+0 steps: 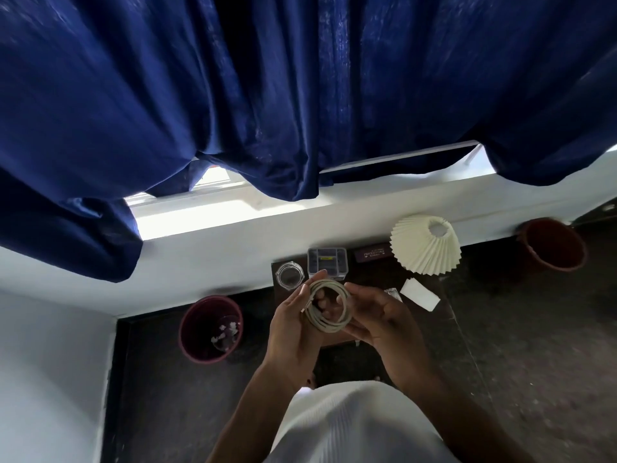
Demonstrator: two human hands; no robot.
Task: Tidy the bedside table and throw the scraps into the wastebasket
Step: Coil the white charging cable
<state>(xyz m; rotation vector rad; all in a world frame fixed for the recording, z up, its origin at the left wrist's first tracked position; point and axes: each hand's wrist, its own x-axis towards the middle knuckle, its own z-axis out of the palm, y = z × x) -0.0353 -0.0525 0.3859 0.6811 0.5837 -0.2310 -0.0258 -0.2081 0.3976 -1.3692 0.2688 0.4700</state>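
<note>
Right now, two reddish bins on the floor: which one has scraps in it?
The wastebasket left of the table, below the curtain's low corner: white scraps and something clear lie inside. The bin at far right, past the pleated lampshade, shows none.

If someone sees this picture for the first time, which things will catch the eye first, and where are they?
The big dark blue curtain fills the whole upper half, with bright window light under its hem. Below the centre, the left hand and right hand hold a coiled white cable above the dark bedside table. A pleated cream lampshade stands at the table's right rear, and a maroon wastebasket sits on the floor to the left.
</note>
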